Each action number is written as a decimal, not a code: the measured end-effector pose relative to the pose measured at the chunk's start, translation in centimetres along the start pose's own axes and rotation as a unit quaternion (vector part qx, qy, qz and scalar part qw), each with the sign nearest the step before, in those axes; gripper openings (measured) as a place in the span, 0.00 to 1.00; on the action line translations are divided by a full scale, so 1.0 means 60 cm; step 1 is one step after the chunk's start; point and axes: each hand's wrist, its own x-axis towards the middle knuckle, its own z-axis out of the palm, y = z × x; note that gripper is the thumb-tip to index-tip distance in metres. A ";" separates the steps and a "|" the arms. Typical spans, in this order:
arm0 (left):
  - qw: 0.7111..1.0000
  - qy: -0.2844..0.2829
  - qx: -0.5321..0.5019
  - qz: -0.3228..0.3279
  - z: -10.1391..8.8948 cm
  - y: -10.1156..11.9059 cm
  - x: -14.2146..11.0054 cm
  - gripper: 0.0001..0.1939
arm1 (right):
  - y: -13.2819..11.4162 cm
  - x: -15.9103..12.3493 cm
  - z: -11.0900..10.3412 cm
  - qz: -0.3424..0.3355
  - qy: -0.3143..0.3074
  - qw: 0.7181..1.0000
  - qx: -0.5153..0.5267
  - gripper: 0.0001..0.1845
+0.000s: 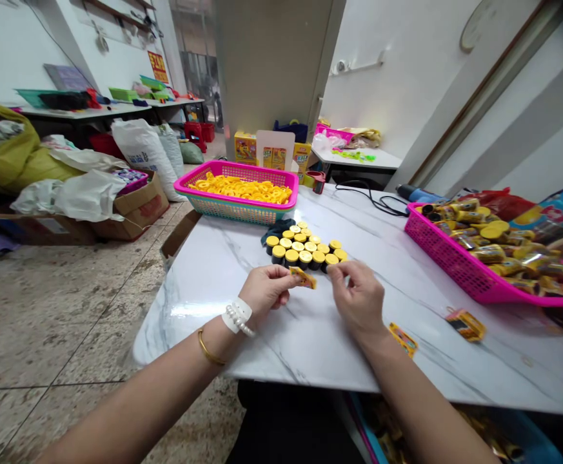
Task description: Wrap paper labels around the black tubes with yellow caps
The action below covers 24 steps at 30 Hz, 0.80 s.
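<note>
My left hand (267, 287) pinches a small yellow printed label (303, 278) between thumb and fingertips, just above the table. My right hand (358, 293) is closed with thumb and forefinger together, beside the nearest jars; whatever it may hold is hidden. In front of both hands stands a tight cluster of small black jars with yellow lids (311, 247), upright on the marble-patterned table (233, 322). Near my right forearm lies a yellow printed label (403, 339). Farther right is another yellow printed piece (465, 324).
A pink basket (189, 187), stacked on a teal one, holds many yellow plastic rings at the back left. On the right, a pink basket (445, 270) is heaped with yellow-wrapped jars. Printed boxes (246, 148) stand behind. A black cable (378, 201) crosses the back edge.
</note>
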 end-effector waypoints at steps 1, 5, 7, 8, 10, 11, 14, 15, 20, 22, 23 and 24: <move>1.000 0.011 0.019 0.012 -0.001 -0.001 0.001 0.17 | 0.014 0.007 -0.002 0.010 0.026 0.998 -0.051 0.10; 0.983 0.088 0.106 0.119 -0.001 -0.001 0.000 0.13 | 0.052 0.017 0.001 0.062 -0.009 0.984 -0.167 0.05; 0.980 0.100 0.119 0.127 -0.001 0.000 0.000 0.13 | 0.055 0.015 0.004 0.085 -0.017 0.978 -0.189 0.05; 0.982 0.095 0.121 0.114 -0.002 0.001 0.000 0.13 | 0.053 0.013 0.005 0.095 -0.013 0.976 -0.195 0.06; 0.987 0.076 0.119 0.074 -0.004 0.003 0.002 0.13 | 0.046 0.009 0.005 0.102 -0.007 0.976 -0.194 0.11; 0.989 0.071 0.116 0.058 -0.005 0.003 0.003 0.13 | 0.042 0.008 0.003 0.100 -0.006 0.978 -0.185 0.12; 0.990 0.084 0.109 0.028 -0.010 0.004 0.009 0.12 | 0.028 0.005 -0.004 0.113 -0.016 0.989 -0.099 0.15; 0.989 0.094 0.110 0.023 -0.011 0.003 0.011 0.12 | 0.024 0.003 -0.007 0.131 -0.039 0.989 -0.047 0.16; 0.989 0.090 0.115 0.013 -0.011 -0.001 0.014 0.12 | 0.002 -0.008 -0.007 0.115 -0.175 0.976 0.064 0.14; 0.991 0.081 0.108 0.006 -0.010 0.000 0.013 0.11 | -0.002 -0.012 -0.004 0.058 -0.162 0.984 0.038 0.13; 0.992 0.078 0.103 0.002 -0.008 0.002 0.012 0.11 | -0.003 -0.013 -0.003 0.046 -0.160 0.985 0.045 0.13; 0.992 0.078 0.095 -0.002 -0.007 0.003 0.012 0.11 | -0.003 -0.013 -0.003 0.048 -0.163 0.983 0.066 0.14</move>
